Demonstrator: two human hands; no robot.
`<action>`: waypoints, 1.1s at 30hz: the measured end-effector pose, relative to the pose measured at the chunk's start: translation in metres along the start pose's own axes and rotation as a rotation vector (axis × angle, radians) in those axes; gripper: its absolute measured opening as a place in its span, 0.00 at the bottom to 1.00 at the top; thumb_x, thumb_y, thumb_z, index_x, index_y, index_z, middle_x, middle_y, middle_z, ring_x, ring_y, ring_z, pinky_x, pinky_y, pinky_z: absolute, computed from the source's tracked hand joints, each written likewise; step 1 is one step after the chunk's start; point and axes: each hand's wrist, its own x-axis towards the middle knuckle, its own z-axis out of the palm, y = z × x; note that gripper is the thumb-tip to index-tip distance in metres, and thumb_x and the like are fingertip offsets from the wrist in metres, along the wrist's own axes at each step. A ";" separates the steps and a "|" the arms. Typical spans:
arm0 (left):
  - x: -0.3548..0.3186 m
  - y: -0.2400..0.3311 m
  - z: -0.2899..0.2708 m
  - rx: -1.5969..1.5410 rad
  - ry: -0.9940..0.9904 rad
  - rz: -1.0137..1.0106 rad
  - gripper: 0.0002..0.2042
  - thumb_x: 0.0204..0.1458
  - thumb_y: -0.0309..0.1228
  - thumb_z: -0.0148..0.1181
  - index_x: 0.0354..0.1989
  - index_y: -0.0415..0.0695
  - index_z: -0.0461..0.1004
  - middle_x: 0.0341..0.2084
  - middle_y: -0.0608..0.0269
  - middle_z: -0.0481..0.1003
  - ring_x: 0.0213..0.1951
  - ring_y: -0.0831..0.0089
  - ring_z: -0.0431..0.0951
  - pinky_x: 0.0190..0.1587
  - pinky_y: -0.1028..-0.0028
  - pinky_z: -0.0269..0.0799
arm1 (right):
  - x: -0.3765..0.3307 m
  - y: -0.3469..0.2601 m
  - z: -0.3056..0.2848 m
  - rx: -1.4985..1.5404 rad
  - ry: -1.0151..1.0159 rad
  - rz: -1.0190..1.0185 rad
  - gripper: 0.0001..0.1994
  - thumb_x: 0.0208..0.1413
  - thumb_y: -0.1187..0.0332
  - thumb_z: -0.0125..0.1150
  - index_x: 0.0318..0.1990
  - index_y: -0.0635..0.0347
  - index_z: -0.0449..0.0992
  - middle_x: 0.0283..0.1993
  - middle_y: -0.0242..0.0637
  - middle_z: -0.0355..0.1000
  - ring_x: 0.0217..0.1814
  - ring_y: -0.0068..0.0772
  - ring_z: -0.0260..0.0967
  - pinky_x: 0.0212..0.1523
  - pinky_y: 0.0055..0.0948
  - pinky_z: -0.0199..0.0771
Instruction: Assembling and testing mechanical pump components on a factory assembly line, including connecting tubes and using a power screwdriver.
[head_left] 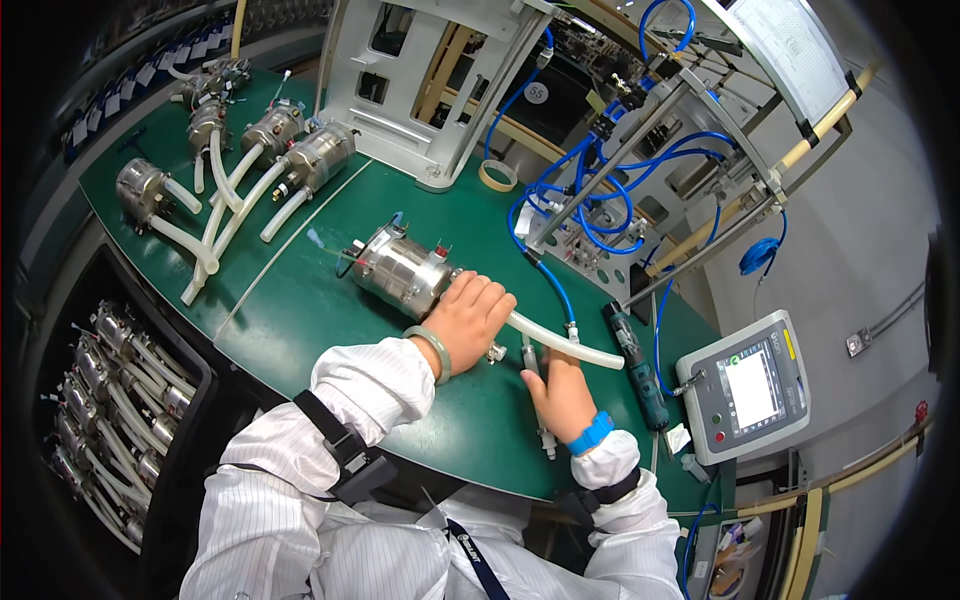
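A shiny metal canister (400, 268) with a red fitting and thin wires lies on its side on the green bench. My left hand (468, 318) is closed over the canister's near end, where a whitish flexible hose (570, 342) comes out and runs right. Beside that hand a small metal fitting (496, 352) shows. My right hand (562, 395) is by the hose, thumb apart from the fingers, whose tips are partly hidden. A slim silver-and-white tool (547, 442) passes under this hand. The metal end of a blue air line (562, 295) reaches the hose just beyond the fingers.
Several similar canisters with hoses (318, 155) lie at the back left. A black bin (190, 400) at left holds more. On the right are a dark powered driver (636, 365) and a touchscreen unit (748, 388). A tape roll (497, 177) and metal frames (425, 100) stand behind.
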 end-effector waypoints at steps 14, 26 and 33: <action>-0.005 -0.002 0.000 0.019 -0.026 -0.005 0.23 0.47 0.32 0.60 0.53 0.40 0.68 0.48 0.53 0.70 0.56 0.54 0.68 0.67 0.54 0.54 | 0.034 -0.038 0.013 0.628 0.071 -0.052 0.13 0.54 0.61 0.68 0.34 0.64 0.79 0.23 0.34 0.71 0.27 0.28 0.67 0.30 0.30 0.67; -0.008 0.003 0.000 0.082 0.002 0.005 0.21 0.50 0.31 0.57 0.54 0.40 0.68 0.48 0.53 0.70 0.55 0.54 0.68 0.66 0.54 0.56 | 0.021 -0.050 0.013 0.323 0.233 -0.123 0.16 0.44 0.64 0.75 0.35 0.63 0.77 0.28 0.37 0.71 0.30 0.36 0.68 0.33 0.36 0.69; -0.008 0.000 -0.001 -0.010 0.021 0.023 0.20 0.48 0.28 0.57 0.52 0.41 0.68 0.47 0.52 0.70 0.54 0.53 0.69 0.65 0.54 0.58 | 0.007 -0.053 0.008 0.105 0.385 -0.241 0.14 0.41 0.68 0.75 0.34 0.57 0.75 0.33 0.37 0.73 0.38 0.46 0.73 0.40 0.44 0.69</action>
